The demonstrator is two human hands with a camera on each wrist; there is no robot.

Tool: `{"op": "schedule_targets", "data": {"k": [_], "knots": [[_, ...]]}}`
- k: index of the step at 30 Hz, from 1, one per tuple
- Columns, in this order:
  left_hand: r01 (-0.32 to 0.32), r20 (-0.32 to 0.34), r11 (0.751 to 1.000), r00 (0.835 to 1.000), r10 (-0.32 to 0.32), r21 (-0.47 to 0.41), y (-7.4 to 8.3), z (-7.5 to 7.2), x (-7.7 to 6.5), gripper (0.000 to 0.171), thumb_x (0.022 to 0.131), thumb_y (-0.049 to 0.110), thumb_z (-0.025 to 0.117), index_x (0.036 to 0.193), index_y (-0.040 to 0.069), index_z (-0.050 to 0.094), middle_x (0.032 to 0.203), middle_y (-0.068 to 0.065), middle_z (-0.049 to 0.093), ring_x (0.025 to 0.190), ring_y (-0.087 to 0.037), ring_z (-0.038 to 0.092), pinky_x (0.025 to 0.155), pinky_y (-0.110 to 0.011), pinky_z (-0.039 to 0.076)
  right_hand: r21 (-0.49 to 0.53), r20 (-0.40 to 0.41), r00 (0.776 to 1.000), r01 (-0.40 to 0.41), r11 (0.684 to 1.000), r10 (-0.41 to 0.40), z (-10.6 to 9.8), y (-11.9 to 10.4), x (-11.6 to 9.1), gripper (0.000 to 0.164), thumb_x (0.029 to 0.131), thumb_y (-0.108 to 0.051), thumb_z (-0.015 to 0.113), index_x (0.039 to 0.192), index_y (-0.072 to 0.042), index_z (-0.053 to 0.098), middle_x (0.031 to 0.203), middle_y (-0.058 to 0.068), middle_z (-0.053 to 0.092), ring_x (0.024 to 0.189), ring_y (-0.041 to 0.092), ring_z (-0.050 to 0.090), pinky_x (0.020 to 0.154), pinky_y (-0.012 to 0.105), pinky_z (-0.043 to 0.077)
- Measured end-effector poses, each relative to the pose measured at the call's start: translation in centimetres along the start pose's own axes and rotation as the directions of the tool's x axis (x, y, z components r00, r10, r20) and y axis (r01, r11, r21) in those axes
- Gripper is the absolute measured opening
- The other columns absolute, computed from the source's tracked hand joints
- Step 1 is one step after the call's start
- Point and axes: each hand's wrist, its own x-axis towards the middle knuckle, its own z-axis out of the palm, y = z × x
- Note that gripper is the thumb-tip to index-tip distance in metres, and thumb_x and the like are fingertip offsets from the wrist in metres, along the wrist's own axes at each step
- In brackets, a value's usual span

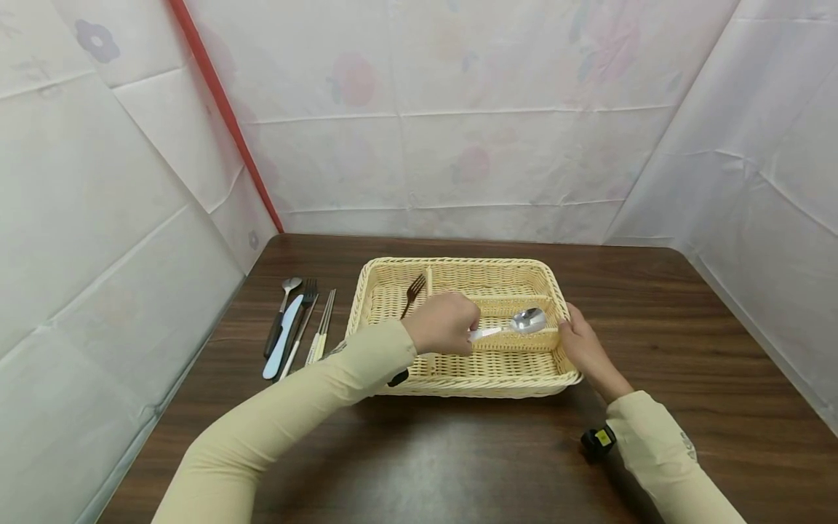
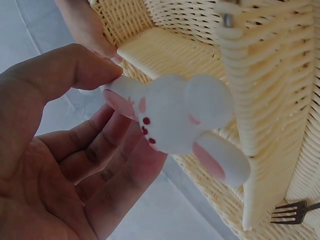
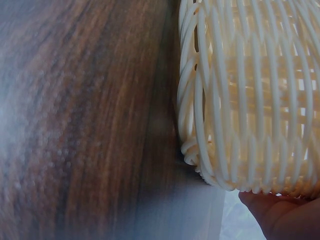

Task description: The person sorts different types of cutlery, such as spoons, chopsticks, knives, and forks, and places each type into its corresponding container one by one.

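My left hand point(image 1: 447, 324) is over the wicker basket point(image 1: 458, 387) and pinches a spoon point(image 1: 527, 320) by its handle. The spoon's metal bowl points right, above the basket's right-hand compartments. In the left wrist view, the handle end is a white rabbit figure point(image 2: 170, 112) with pink ears, held between thumb and fingers. My right hand point(image 1: 585, 351) grips the basket's right rim; in the right wrist view only part of that hand point(image 3: 285, 212) shows under the weave. A dark fork point(image 1: 414, 289) lies in the left compartment, its handle partly hidden by my left hand.
Left of the basket on the dark wooden table point(image 1: 419, 466) lie a spoon point(image 1: 283, 309), a light-blue-handled knife point(image 1: 284, 338), a dark fork point(image 1: 308, 295) and chopsticks point(image 1: 321, 331). Dividers split the basket into compartments. White patterned sheets point(image 1: 458, 131) hang behind and at both sides.
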Motion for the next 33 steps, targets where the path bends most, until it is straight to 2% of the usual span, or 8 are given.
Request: {"op": "schedule_targets", "data": {"k": [3,8,16,21,27,33], "knots": [[0.006,0.023,1.000,1.000,-0.006,-0.004,0.2,0.2,0.3,0.022,0.070,0.007,0.071,0.065,0.017,0.052,0.063,0.008,0.045,0.056,-0.007,0.038,0.053,-0.021,0.036,-0.006,-0.004,1.000,-0.001,1.000,0.001,0.0,0.0,0.0,0.049,0.103,-0.015,0.023,0.148,0.005,0.013,0.145,0.032,0.028,0.135,0.040,0.023,0.109,0.054,0.017],[0.019,0.073,1.000,0.997,-0.018,-0.014,0.5,0.4,0.9,0.040,0.069,0.005,0.068,0.058,0.018,0.032,0.058,0.007,0.025,0.051,-0.007,0.021,0.046,-0.021,0.020,-0.008,-0.005,1.000,-0.003,1.000,0.003,0.0,-0.1,0.0,0.049,0.103,-0.015,0.023,0.148,0.005,0.014,0.145,0.032,0.028,0.136,0.041,0.022,0.109,0.054,0.017],[0.004,0.113,1.000,0.994,-0.005,0.011,0.7,0.7,1.3,0.020,0.073,0.008,0.070,0.065,0.017,0.054,0.064,0.007,0.046,0.056,-0.007,0.036,0.051,-0.021,0.032,-0.007,0.000,1.000,-0.012,1.000,0.012,0.0,-0.1,0.0,0.050,0.103,-0.015,0.024,0.148,0.004,0.013,0.146,0.032,0.027,0.136,0.041,0.022,0.109,0.055,0.017],[-0.010,0.122,1.000,0.992,0.006,0.029,0.8,1.0,1.6,0.027,0.073,0.007,0.069,0.058,0.017,0.048,0.057,0.007,0.037,0.052,-0.008,0.027,0.049,-0.022,0.026,-0.001,0.005,1.000,-0.016,1.000,0.016,0.0,0.0,0.0,0.050,0.103,-0.014,0.024,0.148,0.004,0.012,0.146,0.032,0.026,0.136,0.041,0.022,0.109,0.055,0.017],[-0.023,0.123,0.998,0.992,0.015,0.063,1.0,1.1,2.0,0.026,0.073,0.009,0.070,0.059,0.017,0.050,0.055,0.009,0.039,0.051,-0.007,0.031,0.049,-0.021,0.028,0.006,0.001,1.000,0.000,1.000,0.000,-0.1,-0.1,-0.1,0.050,0.103,-0.014,0.025,0.148,0.005,0.013,0.145,0.033,0.028,0.135,0.041,0.023,0.108,0.055,0.018],[-0.025,0.149,0.997,0.989,0.014,0.069,1.3,1.2,2.3,0.038,0.073,0.007,0.069,0.055,0.018,0.037,0.052,0.007,0.026,0.050,-0.008,0.020,0.049,-0.023,0.023,-0.003,-0.001,1.000,-0.005,1.000,0.005,-0.1,-0.2,-0.1,0.050,0.103,-0.014,0.024,0.148,0.005,0.013,0.145,0.032,0.027,0.135,0.041,0.023,0.108,0.054,0.018]]}}
